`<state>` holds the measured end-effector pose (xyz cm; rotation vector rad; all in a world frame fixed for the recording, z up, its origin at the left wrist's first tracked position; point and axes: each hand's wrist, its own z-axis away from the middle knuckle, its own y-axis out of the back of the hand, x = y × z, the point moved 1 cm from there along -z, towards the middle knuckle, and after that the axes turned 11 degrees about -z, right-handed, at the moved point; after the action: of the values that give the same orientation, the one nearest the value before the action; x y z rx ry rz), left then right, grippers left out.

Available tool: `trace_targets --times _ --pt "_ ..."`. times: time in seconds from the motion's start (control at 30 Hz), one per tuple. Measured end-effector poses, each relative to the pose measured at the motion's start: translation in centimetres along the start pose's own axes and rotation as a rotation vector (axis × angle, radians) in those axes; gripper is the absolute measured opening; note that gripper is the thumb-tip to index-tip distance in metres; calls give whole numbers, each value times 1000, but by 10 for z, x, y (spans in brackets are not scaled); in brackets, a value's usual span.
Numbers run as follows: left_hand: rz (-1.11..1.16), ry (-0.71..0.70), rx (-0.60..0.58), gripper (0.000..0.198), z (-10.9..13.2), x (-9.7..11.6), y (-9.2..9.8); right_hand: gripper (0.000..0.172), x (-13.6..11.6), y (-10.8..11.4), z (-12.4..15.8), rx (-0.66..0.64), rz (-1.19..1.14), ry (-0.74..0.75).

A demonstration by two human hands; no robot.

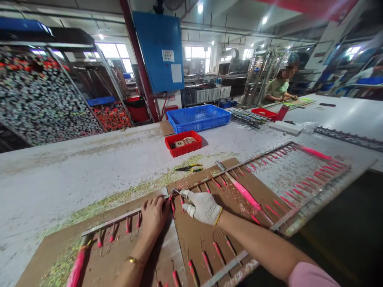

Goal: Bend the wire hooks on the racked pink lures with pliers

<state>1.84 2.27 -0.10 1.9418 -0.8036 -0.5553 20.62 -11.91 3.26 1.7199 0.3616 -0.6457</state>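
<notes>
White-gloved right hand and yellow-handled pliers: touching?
Apart. Head view: brown flat board shows between the white-gloved right hand and yellow-handled pliers.

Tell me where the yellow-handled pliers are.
In the head view, the pliers lie mid-picture on the white table, handles toward the right, between the small red tray and the gloved right hand.

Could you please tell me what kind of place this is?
Most likely a factory workshop: small pink pieces lie along metal bars on a white worktable, another person works farther back, and a large stack of stock stands at the left.
</notes>
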Motion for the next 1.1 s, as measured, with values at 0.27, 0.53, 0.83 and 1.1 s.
trace_targets --times 0.27,0.53,0.83,1.1 --pt "-44 -15 39 31 1 -6 -9 50 1 -2 -5 13 -31 -60" --pt "-57 -35 12 28 1 -11 -11 48 0 0 -6 -2 -69 -86" --pt "-40 -18 7 30 1 -13 -14 50 2 0 -6 -20 -73 -76" --pt "-26 -19 -1 29 1 -12 -13 49 5 -3 -5 -29 -64 -52"
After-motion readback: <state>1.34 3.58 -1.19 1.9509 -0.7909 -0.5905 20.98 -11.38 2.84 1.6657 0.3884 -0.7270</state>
